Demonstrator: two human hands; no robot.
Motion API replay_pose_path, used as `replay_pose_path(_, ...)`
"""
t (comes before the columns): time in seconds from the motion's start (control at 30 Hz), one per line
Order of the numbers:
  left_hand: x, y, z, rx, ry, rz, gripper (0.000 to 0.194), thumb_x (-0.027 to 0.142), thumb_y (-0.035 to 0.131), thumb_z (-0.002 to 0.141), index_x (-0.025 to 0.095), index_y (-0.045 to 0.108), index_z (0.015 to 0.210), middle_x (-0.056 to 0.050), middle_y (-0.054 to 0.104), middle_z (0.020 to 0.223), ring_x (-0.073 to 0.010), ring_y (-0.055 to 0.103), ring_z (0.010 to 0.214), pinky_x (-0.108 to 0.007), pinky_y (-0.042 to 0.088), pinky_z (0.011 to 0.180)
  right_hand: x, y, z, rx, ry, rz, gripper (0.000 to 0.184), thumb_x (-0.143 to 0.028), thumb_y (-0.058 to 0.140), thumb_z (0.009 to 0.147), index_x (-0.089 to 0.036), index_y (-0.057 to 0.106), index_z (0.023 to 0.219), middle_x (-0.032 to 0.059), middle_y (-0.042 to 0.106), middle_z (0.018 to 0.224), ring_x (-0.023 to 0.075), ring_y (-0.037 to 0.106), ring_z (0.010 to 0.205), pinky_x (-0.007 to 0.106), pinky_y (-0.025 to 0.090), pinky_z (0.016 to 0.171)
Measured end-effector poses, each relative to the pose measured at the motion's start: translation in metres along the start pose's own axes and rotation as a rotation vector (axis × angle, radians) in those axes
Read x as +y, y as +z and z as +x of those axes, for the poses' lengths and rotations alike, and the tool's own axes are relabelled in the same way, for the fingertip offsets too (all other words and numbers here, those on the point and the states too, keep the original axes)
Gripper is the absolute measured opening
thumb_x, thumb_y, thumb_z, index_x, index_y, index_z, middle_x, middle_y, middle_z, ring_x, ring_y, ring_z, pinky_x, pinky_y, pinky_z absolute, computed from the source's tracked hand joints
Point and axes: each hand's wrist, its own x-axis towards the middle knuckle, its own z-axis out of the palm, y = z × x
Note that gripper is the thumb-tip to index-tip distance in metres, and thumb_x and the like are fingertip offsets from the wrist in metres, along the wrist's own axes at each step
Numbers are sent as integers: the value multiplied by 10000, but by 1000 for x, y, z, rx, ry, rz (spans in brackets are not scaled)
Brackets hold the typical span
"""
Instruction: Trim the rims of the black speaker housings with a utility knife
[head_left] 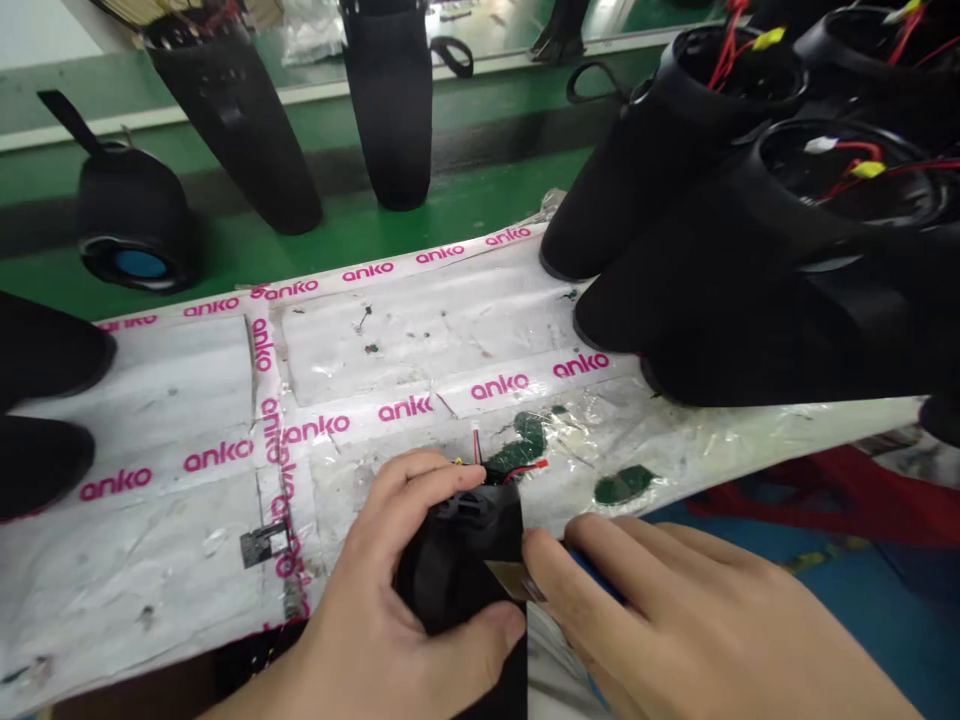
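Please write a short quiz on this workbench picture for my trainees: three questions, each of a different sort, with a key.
1. Multiple choice: What does the left hand grip?
A) a glass bottle
B) a black casing
C) a white cup

2. True or false: The printed tape on the work surface bears pink lettering.

3. Fill in the blank: The tool in the right hand shows a part coloured ____.

Key: 1. B; 2. True; 3. blue.
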Motion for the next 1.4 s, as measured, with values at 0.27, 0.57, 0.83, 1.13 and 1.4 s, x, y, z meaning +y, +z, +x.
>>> replay_pose_path(0.27, -5, -5, 0, 12, -118, -71, 760, 254, 1032, 654, 549, 741, 1291, 48, 685, 1383, -259, 686, 1362, -411, 575, 1172, -2, 5, -1, -5, 5, 14, 512, -11, 448, 737, -234, 554, 1185, -40, 623, 812, 172, 592, 580, 355, 401, 522)
replay_pose_path(0.57, -5, 0, 0, 3, -55, -29, 680, 248, 994, 703, 473, 740, 1293, 32, 680, 1325, -207, 717, 1284, -322, 579, 1138, -1, 4, 4, -15, 22, -2, 544, -39, 506, 701, -242, 540, 1205, -67, 612, 782, 150, 558, 539, 348, 357, 515)
replay_pose_path(0.83, -5, -3, 3, -17, -15, -23, 704, 182, 946, 707, 449, 707, 1314, 53, 665, 1325, -159, 695, 1306, -232, 554, 1137, 2, 2, 3, -86, -2, -19, 351, -96, 604, 838, -255, 547, 1147, -42, 602, 760, 168, 548, 570, 347, 352, 556)
replay_pose_path(1.13, -6, -1, 1, -10, 17, 1, 722, 148, 910, 717, 427, 676, 1341, 36, 648, 1351, -173, 672, 1338, -256, 548, 1158, -2, 8, 5, -121, 20, -146, 173, -191, 591, 932, -254, 591, 1093, -19, 526, 673, 172, 475, 539, 302, 309, 524)
replay_pose_path(1.4, -8, -2, 2, -16, 38, 29, 696, 196, 936, 738, 423, 670, 1340, 32, 659, 1352, -181, 674, 1325, -284, 564, 1162, -2, 6, 8, -17, 60, 55, 297, -101, 558, 887, -239, 539, 1149, -50, 609, 758, 131, 499, 497, 325, 324, 487)
